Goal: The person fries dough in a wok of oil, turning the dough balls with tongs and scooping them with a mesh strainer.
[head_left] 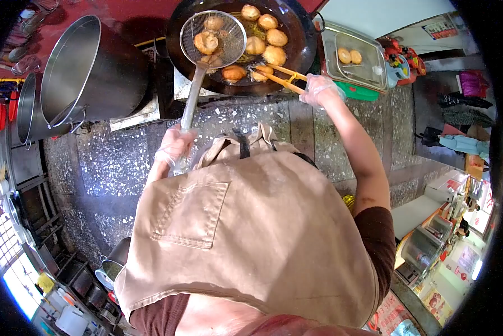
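Note:
My left hand (175, 147), in a clear plastic glove, is closed around the metal handle of a mesh skimmer (191, 103). The skimmer's round basket is over the left side of a dark wok (178, 42), with a golden fried ball (206, 42) in it. In my right hand (322, 91), also gloved in clear plastic, is a pair of wooden tongs (288, 71). Their tips reach a browned ball (261, 73) near the wok's front edge. Several more golden balls (276, 37) sit in the oil to the right of the skimmer.
Right of the wok, a glass-like tray (369, 70) holds two fried balls (349, 55), with a green tray (358, 91) under it. Two large metal pots (111, 67) stand to the left. Speckled flooring (117, 157) lies below, and a lidded metal pot (117, 257) is at lower left.

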The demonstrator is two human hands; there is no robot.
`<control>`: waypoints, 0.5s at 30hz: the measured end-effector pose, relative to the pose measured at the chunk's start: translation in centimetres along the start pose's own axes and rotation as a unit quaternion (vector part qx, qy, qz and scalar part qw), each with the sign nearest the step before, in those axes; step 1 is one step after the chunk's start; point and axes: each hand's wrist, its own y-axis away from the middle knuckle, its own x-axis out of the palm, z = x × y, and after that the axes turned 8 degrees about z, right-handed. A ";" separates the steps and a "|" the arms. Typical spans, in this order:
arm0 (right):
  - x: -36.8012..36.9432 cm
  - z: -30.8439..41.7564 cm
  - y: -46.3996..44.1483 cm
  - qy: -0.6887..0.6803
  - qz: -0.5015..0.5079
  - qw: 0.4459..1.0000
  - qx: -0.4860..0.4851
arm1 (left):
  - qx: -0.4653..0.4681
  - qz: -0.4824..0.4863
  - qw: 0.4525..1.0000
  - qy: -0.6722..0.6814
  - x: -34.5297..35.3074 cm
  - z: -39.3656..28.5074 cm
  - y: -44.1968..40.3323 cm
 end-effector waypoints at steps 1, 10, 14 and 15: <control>-0.1 0.2 0.1 -0.007 0.004 1.000 -0.002 | -0.002 -0.008 1.000 0.005 -0.2 -0.4 0.2; -0.1 0.8 0.3 -0.021 0.008 0.999 0.028 | 0.045 -0.025 0.995 0.091 -2.3 0.0 -0.3; 0.3 0.9 0.9 -0.033 0.017 0.999 0.037 | 0.054 -0.067 0.994 0.070 -2.6 0.6 -1.4; 0.1 0.9 0.8 -0.040 0.028 0.998 0.041 | 0.055 -0.067 0.994 0.067 -2.7 0.8 -1.8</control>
